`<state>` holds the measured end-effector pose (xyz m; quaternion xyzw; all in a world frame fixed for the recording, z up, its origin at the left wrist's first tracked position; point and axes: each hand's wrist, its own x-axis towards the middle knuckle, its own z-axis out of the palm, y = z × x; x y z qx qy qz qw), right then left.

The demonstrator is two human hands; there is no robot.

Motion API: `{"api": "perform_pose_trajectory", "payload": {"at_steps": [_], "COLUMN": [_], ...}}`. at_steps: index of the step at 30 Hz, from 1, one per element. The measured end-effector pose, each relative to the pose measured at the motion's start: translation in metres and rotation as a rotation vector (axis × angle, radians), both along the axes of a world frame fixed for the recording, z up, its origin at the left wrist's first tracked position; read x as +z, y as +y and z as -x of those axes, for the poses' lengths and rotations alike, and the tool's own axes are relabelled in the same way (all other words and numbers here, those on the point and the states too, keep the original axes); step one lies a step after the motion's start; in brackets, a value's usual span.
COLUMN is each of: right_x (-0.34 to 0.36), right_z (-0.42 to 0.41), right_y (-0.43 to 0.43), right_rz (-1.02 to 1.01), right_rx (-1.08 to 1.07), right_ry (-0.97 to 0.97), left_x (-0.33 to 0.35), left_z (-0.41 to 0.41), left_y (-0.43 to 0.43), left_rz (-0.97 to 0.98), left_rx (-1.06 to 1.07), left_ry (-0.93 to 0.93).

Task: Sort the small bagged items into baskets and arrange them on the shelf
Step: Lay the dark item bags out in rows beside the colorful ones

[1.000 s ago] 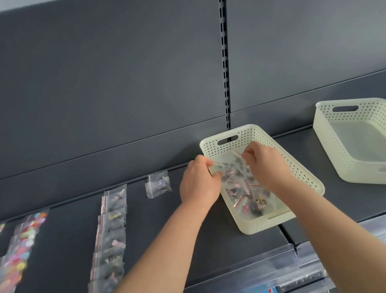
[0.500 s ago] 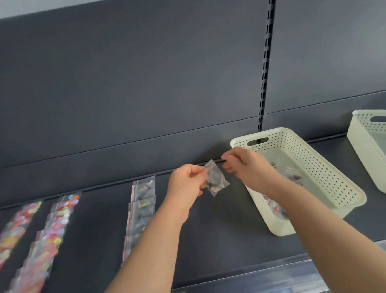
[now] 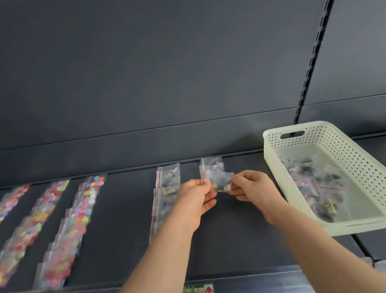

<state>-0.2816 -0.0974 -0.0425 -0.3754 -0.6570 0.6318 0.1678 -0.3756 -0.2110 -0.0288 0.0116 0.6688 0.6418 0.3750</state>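
Above the dark shelf (image 3: 230, 241), left hand (image 3: 195, 198) and right hand (image 3: 255, 188) each pinch an edge of one clear bag (image 3: 220, 179), spread flat just before the short column (image 3: 211, 165), probably for alignment; the basket (image 3: 357, 167) sits right of the grip.

The shelf (image 3: 242, 247) and its back panel (image 3: 135, 81) look like painted metal, dark grey, matt and smooth. The basket (image 3: 364, 171) is pale cream plastic with many small holes and a soft sheen. The small bag (image 3: 220, 179) and the rows of bags (image 3: 81, 210) are thin clear plastic film, glossy and a little wrinkled.
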Motion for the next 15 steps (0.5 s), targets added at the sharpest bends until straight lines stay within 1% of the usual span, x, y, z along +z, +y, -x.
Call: {"api": "perform_pose_trajectory", "payload": {"at_steps": [3,7,11,13,15], "right_x": [-0.005,-0.014,-0.021,-0.024,-0.026], "right_z": [0.005,0.013,0.024,0.03,0.036], "right_y": [0.001,0.007,0.014,0.014,0.014], "right_rz": [-0.077,-0.113,-0.36,-0.45,-0.521], "right_rx": [-0.072,-0.107,-0.015,0.004,-0.001], "right_ry": [-0.028,-0.089,-0.281,-0.38,-0.483], "left_x": [-0.007,-0.016,-0.025,-0.028,-0.028], "left_z": [0.002,0.008,0.017,0.02,0.024], "left_y": [0.007,0.014,0.016,0.016,0.016], "left_rz": [0.04,0.169,0.416,0.476,0.51], "left_rx": [-0.021,-0.081,-0.13,-0.127,-0.142], "left_ry": [0.025,0.16,0.471,0.532,0.555]}}
